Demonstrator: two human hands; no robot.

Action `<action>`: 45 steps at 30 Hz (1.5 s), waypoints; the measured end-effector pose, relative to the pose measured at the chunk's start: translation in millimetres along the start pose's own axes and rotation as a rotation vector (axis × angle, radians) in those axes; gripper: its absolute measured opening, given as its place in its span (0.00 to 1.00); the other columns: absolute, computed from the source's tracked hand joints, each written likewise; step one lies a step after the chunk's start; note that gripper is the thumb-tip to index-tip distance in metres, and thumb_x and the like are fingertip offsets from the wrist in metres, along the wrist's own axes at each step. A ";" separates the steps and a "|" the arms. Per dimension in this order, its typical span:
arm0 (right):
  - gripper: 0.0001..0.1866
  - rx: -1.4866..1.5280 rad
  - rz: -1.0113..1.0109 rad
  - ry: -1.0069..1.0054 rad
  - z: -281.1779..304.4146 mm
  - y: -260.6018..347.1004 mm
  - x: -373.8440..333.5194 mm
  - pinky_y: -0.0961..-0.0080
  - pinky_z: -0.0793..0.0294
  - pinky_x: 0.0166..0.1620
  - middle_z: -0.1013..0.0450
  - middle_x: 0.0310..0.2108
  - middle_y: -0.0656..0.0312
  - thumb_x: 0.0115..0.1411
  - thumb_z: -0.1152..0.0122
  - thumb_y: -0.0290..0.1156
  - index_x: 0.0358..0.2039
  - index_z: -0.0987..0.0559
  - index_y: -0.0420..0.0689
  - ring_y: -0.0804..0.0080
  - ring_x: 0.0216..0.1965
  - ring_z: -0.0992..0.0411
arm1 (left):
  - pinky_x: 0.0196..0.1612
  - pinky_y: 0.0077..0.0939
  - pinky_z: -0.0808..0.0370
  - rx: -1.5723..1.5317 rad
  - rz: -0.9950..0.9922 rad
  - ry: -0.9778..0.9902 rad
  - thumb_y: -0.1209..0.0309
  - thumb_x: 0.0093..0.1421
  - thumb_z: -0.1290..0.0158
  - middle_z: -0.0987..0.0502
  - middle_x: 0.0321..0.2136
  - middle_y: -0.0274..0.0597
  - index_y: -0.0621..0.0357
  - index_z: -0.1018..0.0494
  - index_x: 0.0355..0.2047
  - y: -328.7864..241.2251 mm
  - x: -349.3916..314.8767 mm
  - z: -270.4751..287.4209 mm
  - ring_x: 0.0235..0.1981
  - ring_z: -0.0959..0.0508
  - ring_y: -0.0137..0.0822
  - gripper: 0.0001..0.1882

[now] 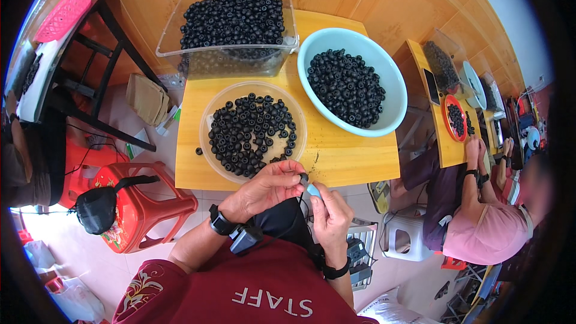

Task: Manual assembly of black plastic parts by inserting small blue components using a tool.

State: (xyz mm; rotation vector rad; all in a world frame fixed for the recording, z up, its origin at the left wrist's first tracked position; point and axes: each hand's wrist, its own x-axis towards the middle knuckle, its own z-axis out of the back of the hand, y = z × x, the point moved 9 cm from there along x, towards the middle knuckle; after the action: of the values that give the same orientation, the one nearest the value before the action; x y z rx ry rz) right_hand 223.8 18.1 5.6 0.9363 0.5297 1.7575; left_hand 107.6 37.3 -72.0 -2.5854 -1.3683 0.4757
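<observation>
My left hand pinches a small black rounded part between thumb and fingertips, at the table's front edge. Held in my right hand is a small tool with a light blue handle; its tip meets the black part, and its exact kind is hidden by the fingers. Just beyond my hands, a shallow round clear tub contains many similar black parts with holes. To its right stands a tilted light blue basin of the same parts. Behind, a clear rectangular bin is heaped with them.
Dark crumbs lie on the yellow wooden table near its front edge. One loose black part sits left of the tub. A red stool stands at left. At right, another person works at a second table.
</observation>
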 end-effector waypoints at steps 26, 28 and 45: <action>0.10 -0.056 -0.137 -0.139 5.4 -66.3 -6.1 0.65 0.28 0.33 0.25 0.31 0.46 0.59 0.46 0.24 0.41 0.21 0.38 0.51 0.30 0.25 | 0.39 0.20 0.26 0.035 0.010 0.052 0.77 0.58 0.47 0.24 0.34 0.40 0.61 0.29 0.38 1.6 -9.6 -13.5 0.32 0.24 0.29 0.07; 0.10 -0.052 -0.186 -0.093 6.2 -63.1 -5.7 0.66 0.27 0.34 0.25 0.30 0.46 0.59 0.46 0.25 0.41 0.21 0.38 0.52 0.30 0.25 | 0.40 0.21 0.25 -0.005 -0.008 -0.019 0.77 0.58 0.45 0.24 0.32 0.38 0.59 0.29 0.38 -0.1 -6.8 -1.7 0.32 0.23 0.30 0.07; 0.11 -0.134 -0.069 -0.087 6.7 -35.6 -7.5 0.73 0.33 0.27 0.30 0.23 0.53 0.58 0.42 0.25 0.41 0.23 0.36 0.64 0.21 0.31 | 0.41 0.22 0.24 0.016 -0.028 -0.149 0.79 0.58 0.48 0.24 0.34 0.38 0.58 0.29 0.37 -3.4 -5.2 11.6 0.35 0.22 0.31 0.07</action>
State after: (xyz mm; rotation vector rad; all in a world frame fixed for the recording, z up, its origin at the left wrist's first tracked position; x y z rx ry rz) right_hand 251.0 23.9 -18.7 0.8860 0.3794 1.6608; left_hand 98.1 35.0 -80.8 -2.5593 -1.4374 0.6837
